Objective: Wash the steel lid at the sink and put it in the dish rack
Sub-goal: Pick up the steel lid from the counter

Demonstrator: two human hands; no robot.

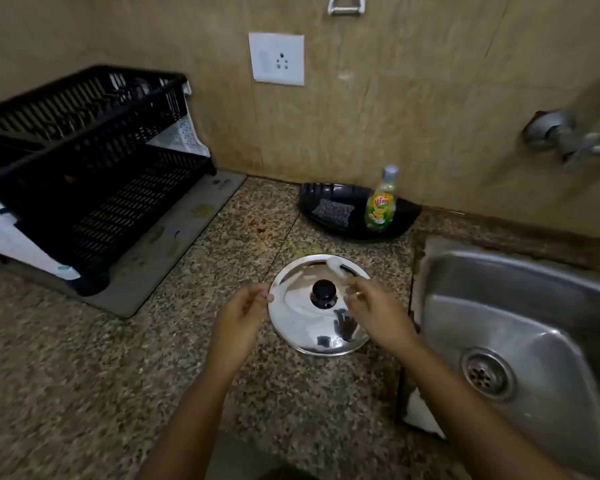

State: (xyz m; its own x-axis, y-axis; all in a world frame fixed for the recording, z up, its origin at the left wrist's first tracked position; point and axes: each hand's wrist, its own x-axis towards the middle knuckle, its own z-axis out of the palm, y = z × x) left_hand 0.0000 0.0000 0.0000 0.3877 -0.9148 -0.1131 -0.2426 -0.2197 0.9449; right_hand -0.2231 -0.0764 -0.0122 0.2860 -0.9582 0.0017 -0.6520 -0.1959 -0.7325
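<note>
Speckled granite counter, steel lid lying knob-up beside the sink, left hand and right hand resting curled fingertips against its opposite rims, dish rack sitting far left.

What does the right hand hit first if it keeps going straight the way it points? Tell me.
Probably the steel lid: the right hand points up-left, fingertips already at its rim, the black knob next in line. Depth is uncertain.

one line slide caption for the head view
Left hand and right hand at the rim of a round steel lid on speckled granite counter.
</note>
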